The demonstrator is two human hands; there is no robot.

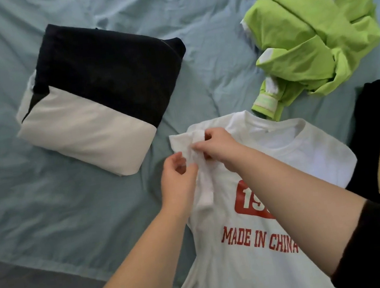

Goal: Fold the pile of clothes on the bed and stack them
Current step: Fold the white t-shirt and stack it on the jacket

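The T-shirt lies print-up on the bed, just in front of us. Our left hand and right hand both pinch its bunched sleeve, each grip closed on cloth. We should pull the sleeve flat first, then fold it inward along a straight line.
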